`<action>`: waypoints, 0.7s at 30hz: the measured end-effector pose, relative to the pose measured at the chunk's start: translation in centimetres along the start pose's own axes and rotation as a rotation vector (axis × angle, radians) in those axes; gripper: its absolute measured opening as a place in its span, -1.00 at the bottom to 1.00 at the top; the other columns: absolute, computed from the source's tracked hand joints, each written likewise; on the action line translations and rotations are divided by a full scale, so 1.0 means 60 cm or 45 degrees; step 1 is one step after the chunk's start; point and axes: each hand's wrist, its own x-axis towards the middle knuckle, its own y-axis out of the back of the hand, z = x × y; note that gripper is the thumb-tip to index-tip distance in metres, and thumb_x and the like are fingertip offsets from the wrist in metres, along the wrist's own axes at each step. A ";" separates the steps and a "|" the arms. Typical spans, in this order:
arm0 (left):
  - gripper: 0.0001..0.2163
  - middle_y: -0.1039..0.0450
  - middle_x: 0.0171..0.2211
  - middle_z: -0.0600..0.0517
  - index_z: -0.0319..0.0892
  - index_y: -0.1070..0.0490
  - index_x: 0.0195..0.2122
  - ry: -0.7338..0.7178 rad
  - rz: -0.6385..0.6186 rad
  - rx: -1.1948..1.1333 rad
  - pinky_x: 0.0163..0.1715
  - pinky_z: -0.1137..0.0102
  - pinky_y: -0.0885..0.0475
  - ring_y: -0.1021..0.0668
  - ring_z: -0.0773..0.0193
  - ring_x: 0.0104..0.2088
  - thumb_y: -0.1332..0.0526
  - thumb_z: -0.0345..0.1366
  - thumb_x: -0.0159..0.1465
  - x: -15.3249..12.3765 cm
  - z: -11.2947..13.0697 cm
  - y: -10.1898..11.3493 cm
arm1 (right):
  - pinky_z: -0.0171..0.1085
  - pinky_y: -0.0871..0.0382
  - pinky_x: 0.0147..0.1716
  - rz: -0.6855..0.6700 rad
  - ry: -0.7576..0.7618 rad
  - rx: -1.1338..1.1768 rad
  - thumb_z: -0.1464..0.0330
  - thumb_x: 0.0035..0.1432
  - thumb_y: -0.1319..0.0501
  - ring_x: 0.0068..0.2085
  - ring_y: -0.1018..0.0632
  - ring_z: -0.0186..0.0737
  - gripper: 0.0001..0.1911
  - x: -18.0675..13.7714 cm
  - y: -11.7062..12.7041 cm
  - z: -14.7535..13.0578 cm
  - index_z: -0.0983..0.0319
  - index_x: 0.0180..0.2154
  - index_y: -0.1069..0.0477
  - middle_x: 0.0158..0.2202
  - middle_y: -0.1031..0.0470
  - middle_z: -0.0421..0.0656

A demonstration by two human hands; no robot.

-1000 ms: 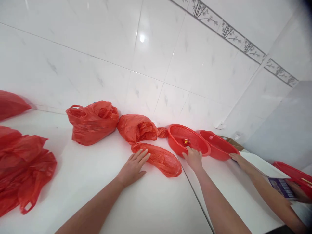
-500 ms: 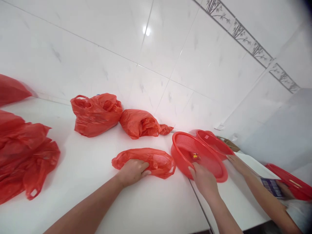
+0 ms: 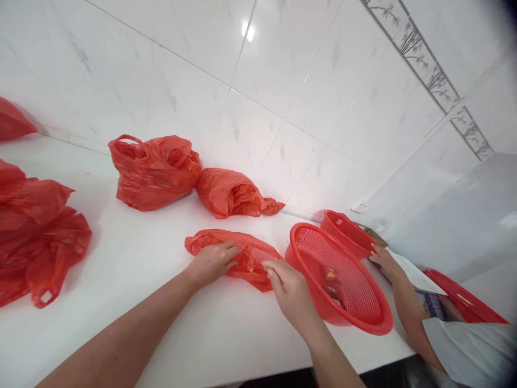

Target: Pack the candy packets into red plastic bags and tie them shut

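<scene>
A red plastic bag (image 3: 252,275) lies on the white table with its mouth spread open. My left hand (image 3: 214,264) is closed on the bag's near rim, fingers reaching over into the mouth. At the bag's right end is my right hand (image 3: 288,291), thumb and fingers pinched at the rim; its fingertips are partly blurred. Just right of that hand stands a red perforated basket (image 3: 363,285), tilted, with small red packets (image 3: 331,275) that have yellow patches inside.
Red plastic bags (image 3: 155,175) stand along the tiled wall, and a heap of them (image 3: 36,231) lies at left. On the right, another person's hand (image 3: 385,261) touches a second red basket (image 3: 343,229). Farther right is a red tray-like container (image 3: 464,296).
My right hand has left the basket's rim and come left to the plastic bag. The basket sits more tilted and nearer. My left hand stays at the bag; the view has shifted slightly.
</scene>
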 end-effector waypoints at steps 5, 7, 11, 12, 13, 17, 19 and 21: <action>-0.89 -0.44 -0.44 0.04 -0.14 -0.42 -0.37 -0.014 -0.159 0.008 -0.53 0.40 -0.15 -0.44 0.24 -0.44 -0.15 -0.31 0.09 -0.004 0.015 0.003 | -0.25 -0.24 -0.01 -0.374 0.019 -0.109 0.44 0.19 0.01 0.00 -0.41 -0.22 -0.64 0.100 -0.100 0.044 0.16 -0.03 -0.41 -0.04 -0.44 -0.14; -0.85 -0.44 -0.51 0.05 -0.13 -0.44 -0.38 0.039 -0.206 -0.028 -0.55 0.40 -0.14 -0.42 0.26 -0.51 -0.11 -0.24 0.14 -0.006 0.020 0.002 | -0.15 -0.11 0.10 -0.476 -0.082 -0.223 0.29 0.19 -0.07 0.16 -0.26 -0.10 -0.57 0.129 -0.129 0.070 0.17 0.10 -0.30 0.14 -0.28 -0.08; -0.74 -0.37 -0.63 0.08 -0.13 -0.39 -0.56 0.147 -0.336 -0.103 -0.61 0.39 -0.10 -0.36 0.30 -0.60 -0.03 -0.21 0.19 -0.007 0.025 0.007 | -0.02 0.16 0.20 -0.592 -0.283 -0.313 -0.04 0.15 -0.02 0.30 0.06 0.00 -0.26 0.151 -0.161 0.104 0.16 0.26 0.00 0.32 0.14 -0.07; -0.74 -0.37 -0.63 0.09 -0.13 -0.39 -0.57 0.150 -0.352 -0.133 -0.61 0.39 -0.11 -0.37 0.31 -0.59 -0.03 -0.24 0.19 -0.006 0.025 0.009 | 0.00 0.20 0.21 -0.621 -0.292 -0.307 -0.07 0.14 0.01 0.31 0.11 -0.01 -0.23 0.150 -0.165 0.109 0.15 0.27 0.05 0.34 0.20 -0.08; -0.75 -0.39 -0.61 0.09 -0.12 -0.40 -0.55 0.140 -0.340 -0.157 -0.59 0.39 -0.14 -0.39 0.31 -0.57 -0.02 -0.26 0.20 -0.005 0.025 0.012 | 0.01 0.23 0.21 -0.643 -0.291 -0.299 -0.08 0.15 0.03 0.31 0.15 0.00 -0.22 0.148 -0.167 0.113 0.14 0.28 0.09 0.34 0.25 -0.09; -0.72 -0.48 -0.45 0.04 -0.12 -0.44 -0.42 0.101 -0.102 -0.061 -0.41 0.35 -0.27 -0.46 0.24 -0.43 0.05 -0.30 0.29 0.002 0.013 0.019 | 0.01 0.26 0.21 -0.659 -0.258 -0.270 -0.10 0.14 0.05 0.32 0.19 0.00 -0.19 0.137 -0.166 0.119 0.15 0.29 0.13 0.34 0.29 -0.10; -0.75 -0.49 -0.36 0.00 -0.13 -0.44 -0.38 0.095 -0.005 0.030 -0.29 0.32 -0.32 -0.48 0.19 -0.31 0.01 -0.26 0.29 0.005 0.001 0.015 | -0.01 0.23 0.22 -0.647 -0.226 -0.233 -0.08 0.15 0.03 0.31 0.15 -0.01 -0.21 0.134 -0.157 0.115 0.19 0.28 0.07 0.34 0.21 -0.07; -0.82 -0.49 -0.24 -0.02 -0.12 -0.46 -0.30 0.097 0.031 0.069 -0.16 0.29 -0.32 -0.46 0.13 -0.16 -0.07 -0.24 0.25 0.005 -0.012 0.008 | -0.06 0.15 0.22 -0.593 -0.166 -0.154 -0.01 0.20 0.04 0.30 0.04 -0.06 -0.31 0.129 -0.142 0.104 0.21 0.25 -0.02 0.31 0.05 -0.06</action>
